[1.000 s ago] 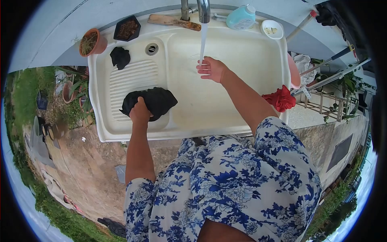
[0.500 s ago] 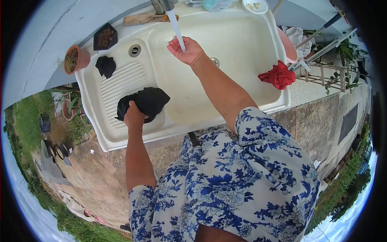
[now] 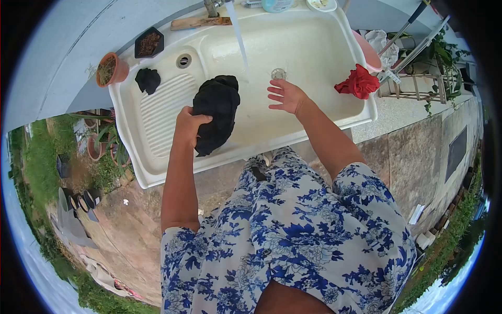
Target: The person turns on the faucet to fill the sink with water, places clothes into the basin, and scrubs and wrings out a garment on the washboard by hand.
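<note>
Left hand (image 3: 189, 124) grips black cloth (image 3: 219, 110) over the sink (image 3: 308, 44); right hand (image 3: 286, 98) hovers open above it; red cloth (image 3: 358, 82) lies on its right rim.

**Plain black, cream, red and blue-on-white**

The bunched black cloth (image 3: 217, 112) in the left hand's (image 3: 191, 125) grip is solid black. Below the grip, the wide, ribbed basin (image 3: 314, 47) is cream. Far right of it, the crumpled cloth (image 3: 358, 82) is plain red. Nearer the wearer, the loose white fabric shirt (image 3: 293, 225) carries blue flowers.

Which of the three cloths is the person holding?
The larger black cloth, in the left hand. The small black one lies by the ribbed area's far end, and the red one on the sink's right rim, both untouched.
</note>
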Motion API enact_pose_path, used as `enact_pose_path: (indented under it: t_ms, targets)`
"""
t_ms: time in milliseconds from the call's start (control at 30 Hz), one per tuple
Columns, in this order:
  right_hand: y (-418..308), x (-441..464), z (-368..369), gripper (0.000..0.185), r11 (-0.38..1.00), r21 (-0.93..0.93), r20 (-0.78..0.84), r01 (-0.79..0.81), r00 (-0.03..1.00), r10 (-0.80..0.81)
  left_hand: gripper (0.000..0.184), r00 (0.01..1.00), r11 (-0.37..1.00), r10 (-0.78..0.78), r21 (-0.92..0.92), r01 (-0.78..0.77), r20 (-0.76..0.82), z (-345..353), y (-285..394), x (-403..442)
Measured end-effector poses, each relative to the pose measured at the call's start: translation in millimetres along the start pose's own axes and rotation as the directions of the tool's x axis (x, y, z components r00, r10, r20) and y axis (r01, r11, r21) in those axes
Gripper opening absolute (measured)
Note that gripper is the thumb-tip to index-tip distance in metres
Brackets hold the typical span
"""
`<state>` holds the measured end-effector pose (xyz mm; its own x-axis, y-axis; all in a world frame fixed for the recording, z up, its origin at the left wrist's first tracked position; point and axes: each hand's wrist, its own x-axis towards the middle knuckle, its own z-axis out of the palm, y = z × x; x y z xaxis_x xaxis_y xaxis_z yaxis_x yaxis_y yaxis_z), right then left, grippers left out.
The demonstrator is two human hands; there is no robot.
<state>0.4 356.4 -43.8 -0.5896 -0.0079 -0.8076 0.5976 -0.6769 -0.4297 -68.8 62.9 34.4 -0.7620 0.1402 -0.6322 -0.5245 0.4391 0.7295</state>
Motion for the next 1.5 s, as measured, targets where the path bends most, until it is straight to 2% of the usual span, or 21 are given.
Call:
enact_pose_path:
  t_ms: [33,133,200,300,367,433,500,633,700,767,833,933,1000,1167,1233,1267,1300,1333,1367,1433,1500]
  targets:
    - [16,-3,8,0.051,0.995,-0.078,0.046,-0.057,0.997,0.06,0.046,0.997,0.957,-0.02,-0.287,0.042,0.08,11,5,-3]
    - [36,-10,35,0.047,0.982,-0.185,0.111,-0.024,0.993,0.045,0.049,0.972,0.83,0.037,-0.549,0.1,0.234,54,15,-3]
    - [35,-11,33,0.041,0.986,0.157,0.415,-0.058,0.91,-0.013,0.051,0.969,0.814,0.048,-0.571,0.103,0.243,76,23,3]
    - [33,-7,11,0.034,0.98,0.196,0.247,0.034,0.965,-0.083,0.05,0.975,0.785,0.054,-0.613,0.092,0.216,94,30,6]
    - [23,-6,-1,0.032,0.975,0.179,0.126,0.134,0.979,-0.158,0.042,0.991,0.925,0.089,-0.377,-0.045,0.1,98,34,14]
    - [-16,-8,-26,0.027,0.921,0.252,-0.056,0.296,0.955,-0.291,0.043,0.996,0.943,0.074,-0.327,-0.055,0.044,113,37,25]
    - [-60,-30,-31,0.029,0.858,0.35,-0.002,0.375,0.917,-0.4,0.044,0.999,0.794,0.048,-0.606,-0.05,-0.02,107,27,45]
    - [-101,-69,-17,0.027,0.797,0.503,0.103,0.334,0.892,-0.44,0.049,0.964,0.773,0.158,-0.634,0.015,0.215,99,47,28]
    - [-111,-62,-13,0.026,0.793,0.524,0.17,0.312,0.874,-0.456,0.063,0.968,0.859,0.151,-0.511,-0.028,0.201,92,48,25]
    - [-111,-38,-15,0.027,0.934,0.066,-0.094,0.35,0.935,-0.343,0.067,0.977,0.994,0.108,0.051,-0.1,-0.182,84,26,33]
    - [-122,-34,-16,0.028,0.898,0.076,-0.046,0.433,0.901,-0.431,0.066,0.871,0.903,0.291,0.414,-0.113,-0.397,65,-28,60]
    - [-143,-55,-7,0.029,0.864,0.177,0.071,0.471,0.87,-0.489,0.068,0.805,0.905,0.224,0.424,0.037,-0.549,48,-69,56]
    - [-157,-83,9,0.028,0.845,0.308,0.179,0.438,0.845,-0.503,0.069,0.716,0.802,0.051,0.455,0.386,-0.697,41,-77,55]
    - [-160,-115,13,0.028,0.778,0.472,0.282,0.414,0.765,-0.578,0.067,0.72,0.715,-0.041,0.483,0.506,-0.693,46,-109,67]
    - [-148,-92,-26,0.042,0.756,0.031,-0.068,0.654,0.756,-0.651,0.067,0.665,0.613,0.01,0.53,0.586,-0.747,62,-110,68]
    - [-135,-73,-55,0.042,0.757,0.023,-0.078,0.653,0.756,-0.65,0.066,0.653,0.612,0.024,0.528,0.589,-0.757,64,-109,67]
    - [-120,-48,-88,0.053,0.689,-0.536,-0.217,0.487,0.71,-0.67,0.066,0.66,0.612,0.017,0.53,0.587,-0.751,66,-110,68]
    - [-107,-51,-109,0.066,0.44,-0.894,-0.303,0.09,0.601,-0.74,0.065,0.651,0.623,0.046,0.532,0.574,-0.757,69,-108,52]
    - [-100,-42,-114,0.066,0.439,-0.895,-0.306,0.083,0.601,-0.739,0.064,0.634,0.625,0.074,0.531,0.572,-0.77,71,-108,51]
    - [-79,-28,-107,0.089,0.061,-0.997,-0.029,0.039,0.561,-0.827,0.063,0.628,0.618,0.086,0.536,0.576,-0.774,70,-108,47]
    - [-51,0,-70,0.097,0.14,-0.99,-0.107,-0.025,0.777,-0.62,0.062,0.625,0.611,0.124,0.555,0.564,-0.771,63,-108,54]
